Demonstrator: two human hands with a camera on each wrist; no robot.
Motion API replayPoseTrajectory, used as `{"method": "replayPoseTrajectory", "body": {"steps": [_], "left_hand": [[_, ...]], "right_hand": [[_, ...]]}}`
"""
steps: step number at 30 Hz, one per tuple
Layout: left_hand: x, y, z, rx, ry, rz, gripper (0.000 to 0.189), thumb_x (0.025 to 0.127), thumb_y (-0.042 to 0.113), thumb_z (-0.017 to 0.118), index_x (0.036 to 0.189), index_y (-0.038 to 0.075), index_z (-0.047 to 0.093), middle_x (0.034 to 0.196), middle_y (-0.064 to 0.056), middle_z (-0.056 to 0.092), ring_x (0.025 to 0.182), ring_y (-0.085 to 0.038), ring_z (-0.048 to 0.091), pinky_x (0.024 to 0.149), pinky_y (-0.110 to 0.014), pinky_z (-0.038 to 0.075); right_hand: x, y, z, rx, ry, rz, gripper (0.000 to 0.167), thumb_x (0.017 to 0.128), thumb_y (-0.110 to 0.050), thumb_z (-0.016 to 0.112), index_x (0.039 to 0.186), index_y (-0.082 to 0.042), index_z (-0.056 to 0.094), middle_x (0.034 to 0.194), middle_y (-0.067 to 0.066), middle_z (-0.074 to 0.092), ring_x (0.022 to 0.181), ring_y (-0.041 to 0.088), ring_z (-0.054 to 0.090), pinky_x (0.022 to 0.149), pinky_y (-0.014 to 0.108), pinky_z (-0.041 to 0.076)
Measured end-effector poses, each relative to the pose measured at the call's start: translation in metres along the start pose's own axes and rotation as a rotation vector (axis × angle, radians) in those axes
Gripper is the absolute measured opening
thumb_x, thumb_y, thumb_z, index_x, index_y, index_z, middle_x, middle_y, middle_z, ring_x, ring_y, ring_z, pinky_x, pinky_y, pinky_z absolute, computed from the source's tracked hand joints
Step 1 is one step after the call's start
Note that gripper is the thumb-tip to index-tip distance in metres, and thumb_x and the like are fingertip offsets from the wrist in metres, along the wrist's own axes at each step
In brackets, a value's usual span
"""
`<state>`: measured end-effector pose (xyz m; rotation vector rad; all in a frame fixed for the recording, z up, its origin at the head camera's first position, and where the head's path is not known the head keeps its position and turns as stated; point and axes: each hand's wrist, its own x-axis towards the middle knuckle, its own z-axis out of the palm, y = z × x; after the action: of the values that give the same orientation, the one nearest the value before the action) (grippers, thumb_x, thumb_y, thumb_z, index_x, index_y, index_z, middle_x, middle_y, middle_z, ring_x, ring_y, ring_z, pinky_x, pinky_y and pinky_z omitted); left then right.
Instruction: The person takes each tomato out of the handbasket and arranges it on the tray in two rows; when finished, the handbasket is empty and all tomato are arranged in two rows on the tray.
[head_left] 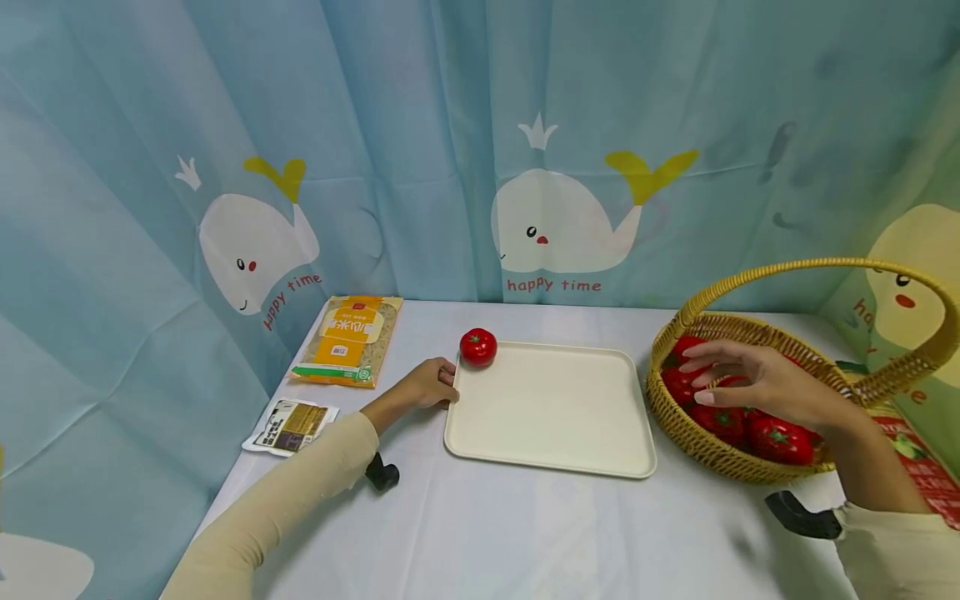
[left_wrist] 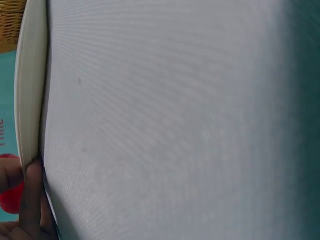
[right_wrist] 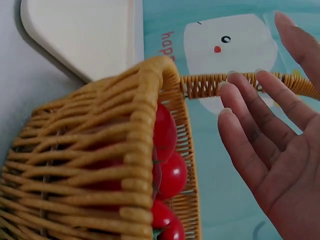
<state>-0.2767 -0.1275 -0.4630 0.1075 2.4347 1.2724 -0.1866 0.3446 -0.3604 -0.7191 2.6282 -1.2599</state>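
Observation:
My left hand [head_left: 435, 383] pinches the left rim of a cream rectangular tray [head_left: 555, 408]. In the left wrist view the thumb lies on one side of the tray rim [left_wrist: 31, 90] and fingers on the other. A red tomato [head_left: 478, 347] sits in the tray's far left corner. Over a wicker basket [head_left: 693, 433] hovers my right hand [head_left: 772, 387], its fingers spread and holding nothing. Several red tomatoes [head_left: 780, 440] lie inside the basket; the right wrist view shows them [right_wrist: 172, 175] behind the woven wall, apart from the fingers.
An orange grain bag [head_left: 348, 342] and a smaller white-edged packet [head_left: 292, 427] lie on the left of the table. The basket's tall handle [head_left: 817, 264] arches above the right hand. A red printed package [head_left: 918, 458] is partly hidden behind the right arm.

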Motion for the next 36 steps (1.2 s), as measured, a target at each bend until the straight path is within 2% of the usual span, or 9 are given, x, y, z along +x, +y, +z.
{"method": "replayPoseTrajectory", "body": {"steps": [7, 14, 21, 25, 28, 34, 36], "left_hand": [[0.000, 0.000, -0.001, 0.002, -0.001, -0.012, 0.043, 0.084, -0.002, 0.071, 0.124, -0.003, 0.055, 0.098, -0.010, 0.060, 0.079, -0.016, 0.059, 0.068, -0.025, 0.062], [-0.001, 0.001, -0.001, 0.002, -0.002, -0.012, 0.043, 0.083, -0.002, 0.071, 0.123, -0.003, 0.056, 0.096, -0.009, 0.059, 0.079, -0.015, 0.059, 0.068, -0.025, 0.062], [-0.001, 0.000, -0.001, -0.005, -0.005, -0.001, 0.043, 0.082, -0.003, 0.071, 0.122, -0.003, 0.056, 0.096, -0.009, 0.059, 0.079, -0.016, 0.059, 0.068, -0.025, 0.062], [-0.001, -0.001, -0.001, -0.004, -0.004, -0.003, 0.043, 0.083, -0.002, 0.071, 0.123, -0.003, 0.056, 0.096, -0.009, 0.059, 0.079, -0.015, 0.059, 0.067, -0.025, 0.061], [-0.001, -0.001, -0.002, -0.004, -0.002, -0.004, 0.043, 0.083, -0.002, 0.071, 0.123, -0.003, 0.056, 0.096, -0.009, 0.060, 0.079, -0.015, 0.059, 0.067, -0.024, 0.061], [0.000, -0.001, -0.001, -0.010, -0.004, -0.006, 0.044, 0.083, -0.002, 0.071, 0.124, -0.003, 0.055, 0.098, -0.010, 0.060, 0.080, -0.016, 0.060, 0.068, -0.025, 0.061], [0.001, -0.002, -0.001, -0.012, -0.005, -0.005, 0.044, 0.082, -0.002, 0.071, 0.124, -0.003, 0.055, 0.098, -0.010, 0.060, 0.079, -0.016, 0.060, 0.068, -0.025, 0.062]], "right_hand": [[0.000, 0.009, -0.011, -0.022, 0.016, 0.033, 0.048, 0.092, -0.005, 0.070, 0.138, -0.007, 0.054, 0.123, -0.012, 0.065, 0.099, 0.009, 0.065, 0.073, 0.028, 0.062], [0.006, 0.017, -0.027, -0.070, 0.027, 0.051, 0.050, 0.093, -0.005, 0.068, 0.139, 0.001, 0.050, 0.123, -0.012, 0.066, 0.103, 0.004, 0.064, 0.079, 0.019, 0.058], [0.017, 0.023, -0.041, -0.168, 0.040, 0.182, 0.051, 0.095, -0.022, 0.068, 0.141, -0.008, 0.051, 0.123, -0.010, 0.064, 0.102, -0.004, 0.061, 0.079, 0.019, 0.056], [0.026, 0.027, -0.048, -0.154, 0.035, 0.235, 0.055, 0.096, -0.026, 0.068, 0.144, -0.007, 0.049, 0.124, -0.010, 0.063, 0.101, -0.007, 0.060, 0.079, 0.022, 0.057], [0.032, 0.030, -0.053, -0.138, 0.023, 0.250, 0.054, 0.097, -0.026, 0.067, 0.143, -0.005, 0.048, 0.125, -0.005, 0.064, 0.101, -0.006, 0.061, 0.079, 0.022, 0.057], [0.043, 0.034, -0.058, -0.169, 0.010, 0.275, 0.053, 0.096, -0.031, 0.068, 0.139, -0.005, 0.051, 0.128, 0.013, 0.064, 0.098, -0.006, 0.061, 0.079, 0.020, 0.056], [0.045, 0.036, -0.059, -0.165, 0.010, 0.280, 0.052, 0.096, -0.031, 0.068, 0.137, -0.004, 0.052, 0.127, 0.012, 0.064, 0.097, -0.006, 0.060, 0.078, 0.019, 0.055]]}}
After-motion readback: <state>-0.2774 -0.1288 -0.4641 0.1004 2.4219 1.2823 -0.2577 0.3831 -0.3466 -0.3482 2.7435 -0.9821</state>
